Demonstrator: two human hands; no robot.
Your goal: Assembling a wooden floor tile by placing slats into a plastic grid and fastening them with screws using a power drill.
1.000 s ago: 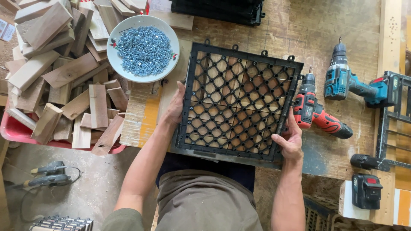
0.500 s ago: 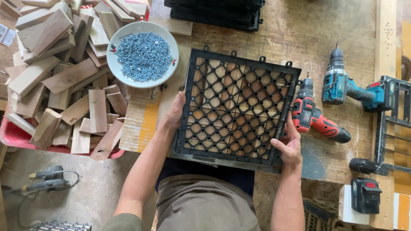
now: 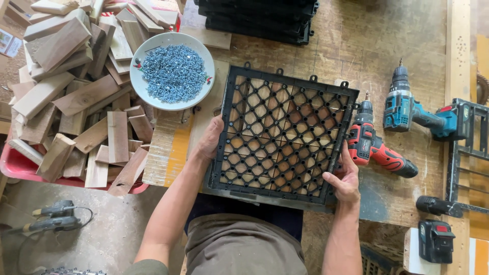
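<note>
A black plastic grid tile lies on the wooden workbench, with wood slats showing through its mesh. My left hand grips its left edge. My right hand holds its lower right corner. Beside that right hand lies a red cordless drill. A white bowl of blue-grey screws sits up and left of the tile.
A teal cordless drill lies right of the red one. A stack of black grid tiles sits at the bench's far edge. A red tray of wood offcuts is at left. A battery lies lower right. A corded tool rests on the floor.
The tile and both hands keep the same grip; the view has shifted slightly, with the tile sitting a little lower and nearer the bench's front edge.
</note>
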